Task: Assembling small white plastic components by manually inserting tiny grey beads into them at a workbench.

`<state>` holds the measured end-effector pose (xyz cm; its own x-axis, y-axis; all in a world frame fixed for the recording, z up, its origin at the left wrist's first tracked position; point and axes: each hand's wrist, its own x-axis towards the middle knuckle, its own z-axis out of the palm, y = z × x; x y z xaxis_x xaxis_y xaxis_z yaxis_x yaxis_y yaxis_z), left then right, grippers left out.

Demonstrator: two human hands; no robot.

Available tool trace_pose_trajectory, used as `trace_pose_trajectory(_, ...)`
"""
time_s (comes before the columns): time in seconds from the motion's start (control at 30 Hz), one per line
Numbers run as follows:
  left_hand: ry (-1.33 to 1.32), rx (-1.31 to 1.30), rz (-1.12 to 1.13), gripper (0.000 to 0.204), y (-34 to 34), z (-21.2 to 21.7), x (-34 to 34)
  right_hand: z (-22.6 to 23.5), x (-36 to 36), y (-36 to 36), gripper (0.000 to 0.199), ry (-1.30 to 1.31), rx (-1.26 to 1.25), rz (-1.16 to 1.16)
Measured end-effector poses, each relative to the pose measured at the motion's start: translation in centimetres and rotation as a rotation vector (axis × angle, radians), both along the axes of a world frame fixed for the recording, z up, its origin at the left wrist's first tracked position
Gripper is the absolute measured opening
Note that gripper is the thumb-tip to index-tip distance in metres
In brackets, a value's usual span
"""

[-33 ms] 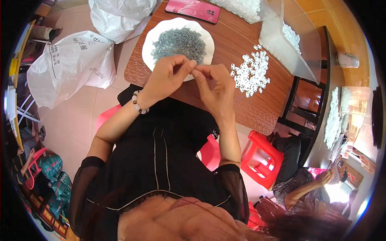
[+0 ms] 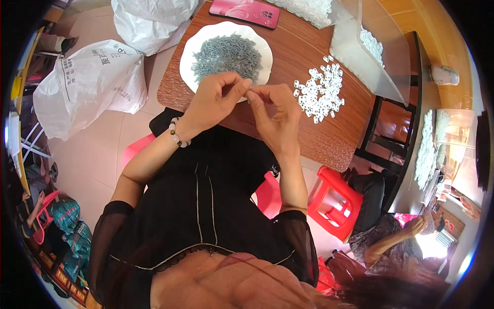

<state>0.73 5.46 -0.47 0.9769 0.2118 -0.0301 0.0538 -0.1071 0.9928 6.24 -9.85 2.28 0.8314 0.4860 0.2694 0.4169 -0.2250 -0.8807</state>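
Note:
My left hand [image 2: 216, 101] and my right hand [image 2: 276, 110] meet over the near edge of a white scalloped plate [image 2: 188, 62]. Both are closed, thumb pinched to forefinger, with the fingertips nearly touching. Whatever they hold is too small or too well covered to make out. Small grey screw-like plugs [image 2: 226, 54] are heaped on the plate. To the right of my right hand, small flat white pieces with holes [image 2: 321, 92] lie scattered on the brown wooden table [image 2: 288, 56].
A pink phone [image 2: 244, 13] lies beyond the plate. Clear panels [image 2: 360, 62] and more white pieces [image 2: 303, 10] are at the far right. White sacks [image 2: 92, 87] stand on the floor at left; a red stool [image 2: 334, 203] is at right, near another person's arm [image 2: 393, 242].
Almost nothing differs. My right fingertips sit very slightly lower, and the whole view has shifted a little.

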Motion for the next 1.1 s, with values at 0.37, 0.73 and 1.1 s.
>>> trace_pose_trajectory(0.37, 0.220, -0.435, -0.221, 0.025, -2.8, 0.1, -2.1, -1.2, -2.8, -4.8, 0.009, -0.127, -0.069, -0.048)
trace_pose_trajectory(0.73, 0.245, -0.643, -0.115, 0.022, -5.1, -0.1, -2.4, -2.4, -4.4, -5.8, 0.022, 0.323, 0.191, -0.177)
trace_pose_trajectory(1.1, 0.234, -0.578, -0.132, 0.019, -5.7, -0.6, -2.4, -3.4, -4.3, -6.8, 0.014, 0.562, 0.258, -0.130)
